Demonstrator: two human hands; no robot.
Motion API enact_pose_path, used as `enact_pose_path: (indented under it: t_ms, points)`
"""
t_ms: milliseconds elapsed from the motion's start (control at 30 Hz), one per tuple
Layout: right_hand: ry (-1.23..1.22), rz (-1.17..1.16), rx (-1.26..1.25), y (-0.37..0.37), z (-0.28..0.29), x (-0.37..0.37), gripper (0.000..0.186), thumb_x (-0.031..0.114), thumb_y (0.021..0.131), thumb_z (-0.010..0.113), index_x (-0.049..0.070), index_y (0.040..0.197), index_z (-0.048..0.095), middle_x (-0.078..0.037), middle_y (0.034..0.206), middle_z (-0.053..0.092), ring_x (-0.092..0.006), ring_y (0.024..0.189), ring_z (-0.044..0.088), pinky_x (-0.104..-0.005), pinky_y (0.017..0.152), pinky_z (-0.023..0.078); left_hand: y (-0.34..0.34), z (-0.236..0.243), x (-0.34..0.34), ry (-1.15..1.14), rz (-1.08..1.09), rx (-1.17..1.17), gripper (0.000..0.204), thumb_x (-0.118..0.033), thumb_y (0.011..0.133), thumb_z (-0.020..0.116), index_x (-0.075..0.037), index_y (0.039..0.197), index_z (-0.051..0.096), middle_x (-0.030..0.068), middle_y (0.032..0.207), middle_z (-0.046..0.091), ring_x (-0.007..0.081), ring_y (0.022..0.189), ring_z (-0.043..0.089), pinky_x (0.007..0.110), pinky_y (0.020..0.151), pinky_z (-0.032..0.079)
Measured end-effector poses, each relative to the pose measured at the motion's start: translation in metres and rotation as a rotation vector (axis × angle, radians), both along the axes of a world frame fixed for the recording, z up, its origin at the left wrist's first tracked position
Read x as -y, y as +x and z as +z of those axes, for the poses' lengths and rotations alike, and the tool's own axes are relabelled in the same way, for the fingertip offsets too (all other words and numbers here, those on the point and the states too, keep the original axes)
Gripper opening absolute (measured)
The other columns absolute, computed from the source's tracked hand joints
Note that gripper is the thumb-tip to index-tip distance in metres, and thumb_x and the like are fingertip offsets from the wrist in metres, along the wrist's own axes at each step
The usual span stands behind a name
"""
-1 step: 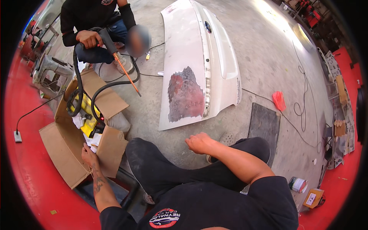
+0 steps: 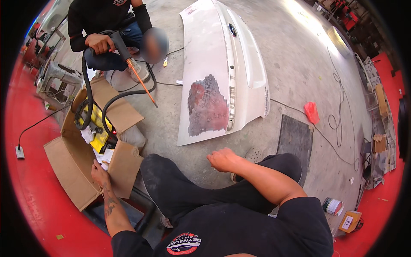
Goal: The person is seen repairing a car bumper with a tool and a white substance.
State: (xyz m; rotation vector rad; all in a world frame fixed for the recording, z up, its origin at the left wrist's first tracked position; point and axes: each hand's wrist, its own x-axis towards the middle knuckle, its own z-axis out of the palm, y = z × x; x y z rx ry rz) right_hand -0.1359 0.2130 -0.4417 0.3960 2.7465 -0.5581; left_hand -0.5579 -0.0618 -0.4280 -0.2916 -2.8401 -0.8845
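Observation:
My left hand [image 2: 99,173] is closed on the edge of an open cardboard box [image 2: 70,165], beside white paper in its opening. My right hand [image 2: 221,159] is loosely curled above my lap, with nothing visible in it. Beyond it lies a white car trunk lid [image 2: 205,47], with a grey and reddish bare patch [image 2: 208,107] at its near end. Inside the box is a yellow and black machine [image 2: 99,139], partly hidden by flaps and a cable. A crouching co-worker's hand [image 2: 99,43] grips a dark pistol-shaped tool [image 2: 120,46] with a long copper-coloured rod [image 2: 141,81].
A thick black cable [image 2: 124,93] loops from the box toward the co-worker. Right of the trunk lid lie a dark mat [image 2: 294,139], a red plastic bag [image 2: 311,112] and thin cords [image 2: 338,111]. A can [image 2: 332,206] and a small carton [image 2: 350,221] stand at lower right.

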Motion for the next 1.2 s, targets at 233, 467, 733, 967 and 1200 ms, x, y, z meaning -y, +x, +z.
enact_pose_path:
  t_ms: [233, 467, 733, 967, 1200]
  points:
    - [-0.051, 0.003, 0.156, -0.005, 0.006, -0.001, 0.029, 0.029, 0.082, 0.062, 0.007, 0.100, 0.056, -0.013, 0.092, 0.062, -0.0302, 0.086, 0.063, -0.0418, 0.070, 0.050, 0.002, 0.002, -0.001, -0.028, 0.016, -0.011, 0.050, -0.045, 0.091, 0.046, 0.001, 0.085, 0.065, 0.0176, 0.079, 0.065, 0.0318, 0.074, 0.062, 0.040, 0.067, 0.045]
    - [-0.061, -0.006, 0.172, -0.005, 0.011, -0.002, 0.030, 0.029, 0.082, 0.062, 0.007, 0.101, 0.056, -0.012, 0.092, 0.062, -0.0304, 0.087, 0.062, -0.0419, 0.071, 0.050, 0.004, 0.002, -0.004, 0.013, -0.011, -0.028, 0.048, -0.043, 0.091, 0.047, 0.001, 0.084, 0.065, 0.0178, 0.076, 0.065, 0.0328, 0.071, 0.061, 0.041, 0.065, 0.045]
    - [-0.077, 0.049, 0.013, -0.004, 0.002, 0.000, 0.021, 0.024, 0.082, 0.059, 0.008, 0.094, 0.057, -0.012, 0.085, 0.063, -0.0303, 0.078, 0.063, -0.0415, 0.065, 0.050, -0.001, 0.002, 0.009, -0.050, 0.045, 0.024, 0.045, -0.040, 0.092, 0.046, 0.001, 0.088, 0.065, 0.0189, 0.080, 0.065, 0.0321, 0.073, 0.062, 0.041, 0.066, 0.045]
    - [-0.137, 0.023, 0.099, -0.001, 0.024, -0.008, 0.026, 0.024, 0.082, 0.061, 0.005, 0.099, 0.055, -0.016, 0.090, 0.062, -0.0344, 0.085, 0.061, -0.0450, 0.070, 0.049, -0.009, -0.013, -0.007, -0.012, 0.094, 0.103, 0.043, -0.043, 0.090, 0.046, -0.004, 0.095, 0.065, 0.0234, 0.089, 0.062, 0.0401, 0.086, 0.060, 0.043, 0.072, 0.046]
    - [-0.095, 0.045, 0.061, -0.006, 0.026, -0.005, 0.030, 0.024, 0.082, 0.061, 0.004, 0.103, 0.055, -0.016, 0.087, 0.062, -0.0338, 0.082, 0.061, -0.0441, 0.069, 0.048, 0.001, 0.001, 0.001, 0.018, 0.122, 0.029, 0.044, -0.044, 0.089, 0.048, -0.003, 0.081, 0.063, 0.0227, 0.078, 0.061, 0.0409, 0.076, 0.059, 0.046, 0.066, 0.044]
